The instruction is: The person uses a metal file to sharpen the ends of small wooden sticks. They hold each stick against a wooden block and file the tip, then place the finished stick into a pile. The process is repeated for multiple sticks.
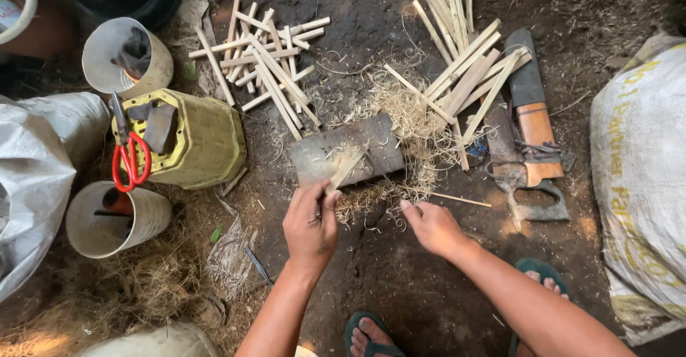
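Pinching a thin pale bamboo strip (345, 170) in the left hand (311, 225), over the flat grey wooden block (348, 158).
Right hand (431, 226) is hovering loosely open, holding nothing, fingertips touching the curly pale shavings (400, 142) beside the block.

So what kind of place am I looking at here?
Probably an informal outdoor craft spot on a dirt floor: split bamboo sticks, shavings around a wooden block, and a saw nearby.

Pale bamboo stick (345, 169), seemingly flat, lies tilted across grey block (348, 150).
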